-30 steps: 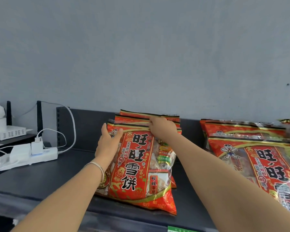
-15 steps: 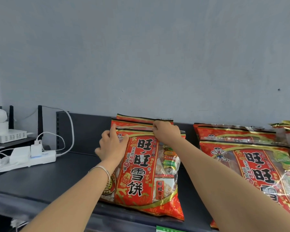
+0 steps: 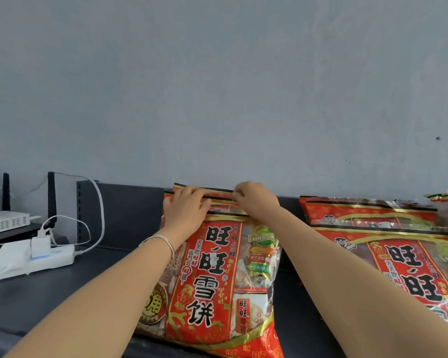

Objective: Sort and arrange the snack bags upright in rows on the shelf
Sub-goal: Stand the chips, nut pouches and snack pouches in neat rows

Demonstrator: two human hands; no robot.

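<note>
Grey wall at back, dark shelf before it, w/ low back panel. On shelf, approx. centre, three red snack packs one behind other, leaning back a bit, not fully upright. Front bag facing camera, bottom near shelf front edge. Behind it two rear bags, only top seams visible. Left hand, w/ bracelet on wrist, at left end of those seams, fingers bent over top edge and holding it. Right hand at right end, fingertips pressed together, pinching the seam. Cannot tell if one rear bag or both in the grip. To right, well apart: group of same bags, lying rather flat and overlapped. Far left: white power strip w/ cables, white router.

Step in hand, prob.: pulling rear bags straight and level in the row. To do it well:
- Hold both seam ends at same height.
- Lift & draw toward back panel w/ both hands together, not one side first, otherwise twisted bag.
- Grip seam only, not body; contents prob. fragile.
- Set bottom flat on shelf before letting go.
- Then check front bag: no support in front, so easy to slide off edge.
</note>
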